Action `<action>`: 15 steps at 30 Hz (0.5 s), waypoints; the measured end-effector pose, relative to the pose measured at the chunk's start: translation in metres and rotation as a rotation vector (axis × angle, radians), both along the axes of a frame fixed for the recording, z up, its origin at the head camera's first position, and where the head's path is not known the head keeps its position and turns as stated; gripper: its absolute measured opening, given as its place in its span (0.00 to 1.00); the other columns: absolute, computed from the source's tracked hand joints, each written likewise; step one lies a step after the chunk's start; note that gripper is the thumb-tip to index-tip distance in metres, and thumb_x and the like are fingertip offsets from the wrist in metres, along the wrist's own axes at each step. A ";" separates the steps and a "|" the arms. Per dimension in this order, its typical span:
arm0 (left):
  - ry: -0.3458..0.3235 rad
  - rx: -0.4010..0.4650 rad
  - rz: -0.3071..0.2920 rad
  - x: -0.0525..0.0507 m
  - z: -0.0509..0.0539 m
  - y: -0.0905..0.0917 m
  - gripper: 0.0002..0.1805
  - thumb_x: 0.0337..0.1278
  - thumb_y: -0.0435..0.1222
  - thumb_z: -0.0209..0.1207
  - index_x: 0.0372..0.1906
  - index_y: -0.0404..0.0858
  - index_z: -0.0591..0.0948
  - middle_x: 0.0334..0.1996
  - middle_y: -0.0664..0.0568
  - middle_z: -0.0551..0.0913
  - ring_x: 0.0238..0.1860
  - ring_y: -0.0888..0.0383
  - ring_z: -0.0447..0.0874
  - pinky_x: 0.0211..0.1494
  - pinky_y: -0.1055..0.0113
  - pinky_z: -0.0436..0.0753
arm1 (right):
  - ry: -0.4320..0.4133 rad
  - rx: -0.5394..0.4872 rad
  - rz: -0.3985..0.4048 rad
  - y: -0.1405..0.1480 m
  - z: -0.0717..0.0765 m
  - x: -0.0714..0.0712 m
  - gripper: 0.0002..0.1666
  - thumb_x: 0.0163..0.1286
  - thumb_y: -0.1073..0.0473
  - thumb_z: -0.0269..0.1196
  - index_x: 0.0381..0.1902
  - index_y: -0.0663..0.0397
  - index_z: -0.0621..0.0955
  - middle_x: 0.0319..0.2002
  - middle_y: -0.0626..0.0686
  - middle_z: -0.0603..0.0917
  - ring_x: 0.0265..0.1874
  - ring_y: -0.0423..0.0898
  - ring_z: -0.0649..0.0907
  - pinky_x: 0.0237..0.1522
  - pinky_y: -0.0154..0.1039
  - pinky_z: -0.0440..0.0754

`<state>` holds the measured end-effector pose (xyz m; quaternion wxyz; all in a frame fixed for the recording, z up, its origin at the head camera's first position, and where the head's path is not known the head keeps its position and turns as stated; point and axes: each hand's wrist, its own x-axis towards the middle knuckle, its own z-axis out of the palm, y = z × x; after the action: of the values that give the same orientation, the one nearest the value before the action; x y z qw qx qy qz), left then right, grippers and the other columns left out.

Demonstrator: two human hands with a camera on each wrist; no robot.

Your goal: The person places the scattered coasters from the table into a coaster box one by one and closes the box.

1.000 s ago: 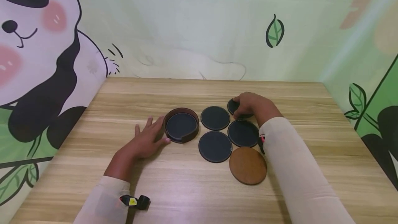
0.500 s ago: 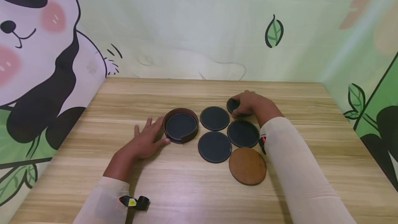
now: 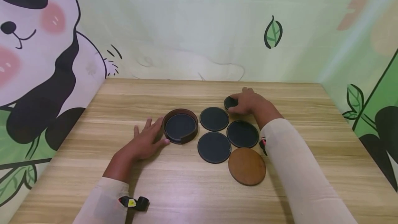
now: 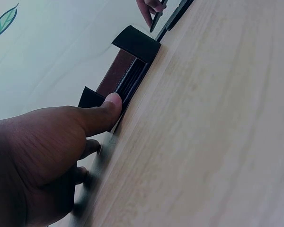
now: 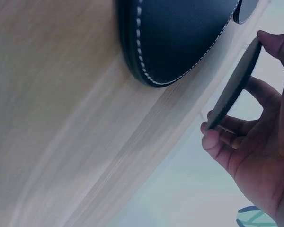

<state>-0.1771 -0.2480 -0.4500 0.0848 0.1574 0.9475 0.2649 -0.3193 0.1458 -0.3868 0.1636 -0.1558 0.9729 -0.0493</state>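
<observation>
My right hand [image 3: 248, 102] grips a round black coaster [image 3: 230, 102] by its edges at the far side of the table. In the right wrist view that coaster [image 5: 236, 82] is tilted and off the tabletop, between thumb and fingers. My left hand [image 3: 146, 142] rests beside a round brown coaster holder [image 3: 191, 134], fingers spread, thumb and index finger touching its left side. A black coaster [image 3: 180, 127] lies inside the holder; through its front notch the left wrist view shows stacked coaster edges [image 4: 128, 78].
Several coasters lie flat right of the holder: black coasters at the back [image 3: 214, 118], front [image 3: 214, 147] and right [image 3: 242, 133], plus a brown-faced coaster [image 3: 247, 166] nearest me. The wooden table [image 3: 174, 193] ends at a printed backdrop [image 3: 186, 27].
My right hand has raised the far black coaster, which now shows tilted and slightly farther back. My left hand and the holder have stayed in place.
</observation>
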 end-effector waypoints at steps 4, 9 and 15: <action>-0.003 -0.002 0.002 0.000 0.000 0.000 0.48 0.79 0.51 0.59 0.88 0.37 0.47 0.85 0.34 0.51 0.85 0.29 0.32 0.73 0.20 0.26 | 0.047 0.010 0.027 -0.004 0.001 0.001 0.47 0.74 0.33 0.59 0.83 0.47 0.68 0.80 0.73 0.59 0.80 0.71 0.59 0.70 0.67 0.72; -0.001 -0.001 0.000 0.000 0.001 0.000 0.49 0.79 0.50 0.59 0.88 0.37 0.47 0.85 0.34 0.52 0.85 0.28 0.32 0.73 0.20 0.26 | 0.118 0.041 0.079 -0.014 0.001 0.004 0.46 0.72 0.32 0.59 0.82 0.46 0.70 0.71 0.72 0.68 0.70 0.67 0.69 0.64 0.64 0.77; 0.005 0.002 -0.002 -0.001 0.000 0.000 0.49 0.79 0.51 0.59 0.88 0.37 0.47 0.85 0.35 0.52 0.85 0.28 0.33 0.73 0.19 0.26 | 0.151 0.061 0.106 -0.028 0.003 0.008 0.46 0.73 0.30 0.59 0.82 0.43 0.71 0.68 0.70 0.70 0.66 0.64 0.71 0.62 0.62 0.79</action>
<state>-0.1777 -0.2479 -0.4502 0.0825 0.1589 0.9474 0.2653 -0.3113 0.1176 -0.3836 0.0969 -0.2053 0.9739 0.0012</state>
